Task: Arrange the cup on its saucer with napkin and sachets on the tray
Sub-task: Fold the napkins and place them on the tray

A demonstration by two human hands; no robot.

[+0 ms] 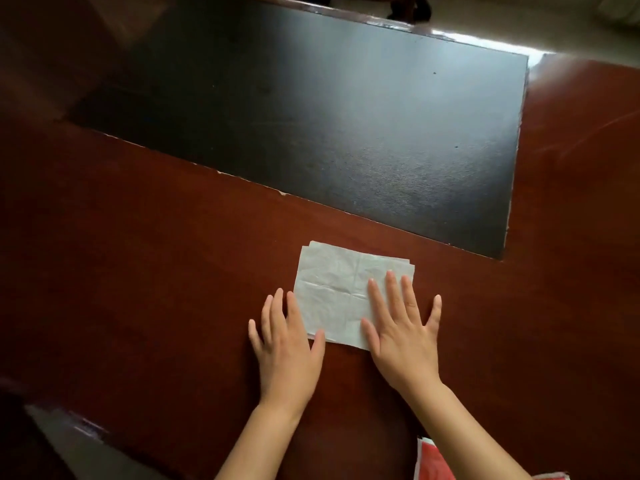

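A folded white paper napkin (341, 292) lies flat, lower centre, on the reddish-brown wooden table (138, 271). The flat, spread left hand (285, 344) and right hand (401, 336) press its lower corners, gripping nothing. A black inset panel (329, 109) fills the upper frame; bare wood surrounds the napkin.

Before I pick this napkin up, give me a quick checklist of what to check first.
1. Napkin lies flat on the wooden table: ok, though creased.
2. Folded layers line up: not ok, the far edges are offset at the right corner.
3. Right hand flat on the napkin: ok.
4. Left hand on it: only the thumb reaches the near left edge; the fingers rest on the table.
5. Tray, cup, saucer and sachets ready: cannot tell, none is in view.
6. Red item at the bottom edge: cannot tell what it is.
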